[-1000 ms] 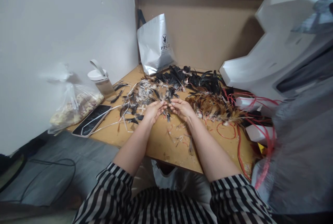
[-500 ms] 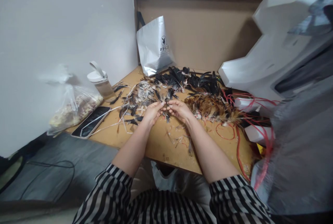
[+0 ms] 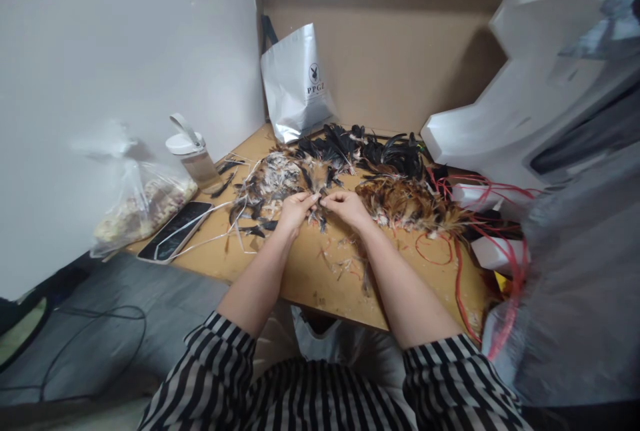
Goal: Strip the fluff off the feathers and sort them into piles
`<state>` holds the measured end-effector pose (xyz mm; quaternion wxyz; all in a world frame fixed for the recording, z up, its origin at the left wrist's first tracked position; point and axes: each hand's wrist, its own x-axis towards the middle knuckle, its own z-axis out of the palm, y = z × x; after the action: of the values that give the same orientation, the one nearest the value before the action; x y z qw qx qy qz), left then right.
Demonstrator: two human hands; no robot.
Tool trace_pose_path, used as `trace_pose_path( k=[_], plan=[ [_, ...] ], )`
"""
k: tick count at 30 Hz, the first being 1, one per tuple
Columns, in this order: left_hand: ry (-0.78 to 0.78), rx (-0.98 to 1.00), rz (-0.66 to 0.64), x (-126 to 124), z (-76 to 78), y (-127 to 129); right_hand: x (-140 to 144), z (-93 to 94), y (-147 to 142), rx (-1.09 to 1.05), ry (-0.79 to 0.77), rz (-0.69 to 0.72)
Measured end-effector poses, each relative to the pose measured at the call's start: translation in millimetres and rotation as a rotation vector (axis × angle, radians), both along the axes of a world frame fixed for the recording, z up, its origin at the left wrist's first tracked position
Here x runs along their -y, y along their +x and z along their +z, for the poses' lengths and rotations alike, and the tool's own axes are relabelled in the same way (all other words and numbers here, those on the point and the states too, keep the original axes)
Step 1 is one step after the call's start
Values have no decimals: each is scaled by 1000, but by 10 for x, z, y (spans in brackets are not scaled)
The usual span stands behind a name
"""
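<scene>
My left hand (image 3: pixel 297 212) is closed in a pinch on a small bunch of brown and dark feathers (image 3: pixel 316 179), whose tips fan out above my fingers. Right beside it, my right hand (image 3: pixel 347 208) pinches at the base of the same bunch; whatever thin thing lies between those fingertips is too small to make out. Pale and mottled loose feathers (image 3: pixel 280 177) are heaped to the left. To the right sits a pile of golden-brown feathers (image 3: pixel 407 204), and behind are black feathers (image 3: pixel 390 156).
A phone (image 3: pixel 176 232), a knotted plastic bag (image 3: pixel 145 201) and a lidded bottle (image 3: pixel 195 161) stand left. Behind the feathers leans a silver bag (image 3: pixel 295 84). Red string (image 3: pixel 459 284) trails along the right side near white foam pieces (image 3: pixel 500 254). Feather scraps (image 3: pixel 347 265) litter the table front.
My right hand's fingers have curled in more tightly beside the bunch. The left hand stays nearly in place, and the view has tilted slightly.
</scene>
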<state>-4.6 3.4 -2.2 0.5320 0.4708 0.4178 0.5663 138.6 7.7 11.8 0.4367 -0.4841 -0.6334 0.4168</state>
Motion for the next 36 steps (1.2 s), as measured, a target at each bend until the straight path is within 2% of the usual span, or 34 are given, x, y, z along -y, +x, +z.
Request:
trace_pose_path(
  k=[3, 7, 12, 17, 24, 30, 36],
  plan=[
    [1, 14, -21, 5, 6, 15, 20, -7, -49, -25, -51, 10],
    [-68, 137, -47, 12, 12, 11, 28, 2, -56, -210, -99, -59],
    [-184, 263, -94, 19, 1, 0, 23, 33, -48, -369, -55, -80],
    [-231, 294, -157, 8, -31, 15, 47, 23, -126, -343, 40, -106],
    [-213, 302, -140, -13, -62, 25, 60, -12, -179, -198, 141, -162],
    [-166, 234, -151, 29, -18, 34, 54, 11, -149, -242, 67, -143],
    [-154, 165, -154, 76, 53, 67, 74, 34, -142, -381, -17, -88]
  ],
)
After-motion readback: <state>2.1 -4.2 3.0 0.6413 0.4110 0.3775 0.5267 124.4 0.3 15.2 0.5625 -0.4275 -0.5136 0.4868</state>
